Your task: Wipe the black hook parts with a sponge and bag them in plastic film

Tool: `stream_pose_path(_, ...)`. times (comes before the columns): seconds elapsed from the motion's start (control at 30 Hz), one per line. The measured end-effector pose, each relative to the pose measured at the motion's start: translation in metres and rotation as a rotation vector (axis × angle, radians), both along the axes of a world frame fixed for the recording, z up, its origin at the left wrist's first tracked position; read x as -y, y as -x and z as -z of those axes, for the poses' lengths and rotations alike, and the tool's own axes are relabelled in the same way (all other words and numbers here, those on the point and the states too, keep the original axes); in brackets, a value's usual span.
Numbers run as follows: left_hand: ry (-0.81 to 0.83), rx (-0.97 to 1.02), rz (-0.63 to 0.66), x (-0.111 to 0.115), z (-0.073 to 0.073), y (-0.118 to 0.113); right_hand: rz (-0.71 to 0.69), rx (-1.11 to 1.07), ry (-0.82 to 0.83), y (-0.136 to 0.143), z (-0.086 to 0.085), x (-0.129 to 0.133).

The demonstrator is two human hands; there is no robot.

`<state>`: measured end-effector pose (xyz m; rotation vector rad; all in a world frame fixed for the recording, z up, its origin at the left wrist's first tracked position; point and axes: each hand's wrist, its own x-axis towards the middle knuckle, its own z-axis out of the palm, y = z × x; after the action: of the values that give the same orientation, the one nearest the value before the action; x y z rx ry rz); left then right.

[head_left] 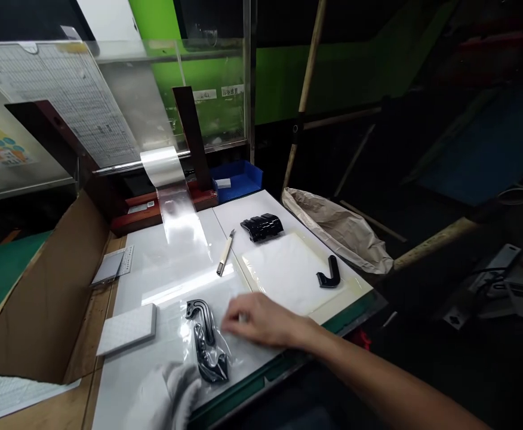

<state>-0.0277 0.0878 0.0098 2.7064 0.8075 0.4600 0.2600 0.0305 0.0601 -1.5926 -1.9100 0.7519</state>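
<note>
A clear plastic bag (pixel 235 353) lies on the white table surface with black curved plastic parts (pixel 206 322) in it; several slots show in them. Just right of the bag is my right hand (pixel 259 319), bare, its fingers curled in and slightly blurred. Whether it grips the bag's edge is unclear. My left hand (pixel 165 397) wears a white glove and is at the bag's lower left, smeared by motion; its fingers are hard to make out. Beyond the hands, a craft knife (pixel 226 253) with a pale handle rests on the table.
A ribbed glossy black part (pixel 262 227) and a black hook-shaped part (pixel 331 273) lie on the right. At left are a white block (pixel 127 328) and a cardboard flap (pixel 33 298). Behind stand a film roll (pixel 163 167) and a blue bin (pixel 246 179). A beige sack (pixel 337 230) hangs beyond the right edge.
</note>
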Motion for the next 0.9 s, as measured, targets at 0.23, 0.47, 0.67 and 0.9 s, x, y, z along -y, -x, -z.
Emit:
stream_pose_path(0.23, -0.027, -0.114, -0.063, -0.03, -0.011, -0.063, 0.499, 0.203, -0.082, -0.014, 0.01, -0.098)
stream_pose_path(0.47, 0.065, -0.33, -0.108, -0.023, -0.021, -0.074, 0.542, 0.195, -0.073, -0.014, 0.034, -0.071)
stream_pose_path(0.67, 0.128, -0.308, -0.132, -0.02, -0.039, -0.079, 0.626, 0.027, 0.032, -0.032, 0.027, -0.065)
stream_pose_path(0.9, 0.188, 0.113, -0.441, -0.05, -0.071, -0.047, 0.461, -0.175, 0.091, -0.069, -0.002, -0.052)
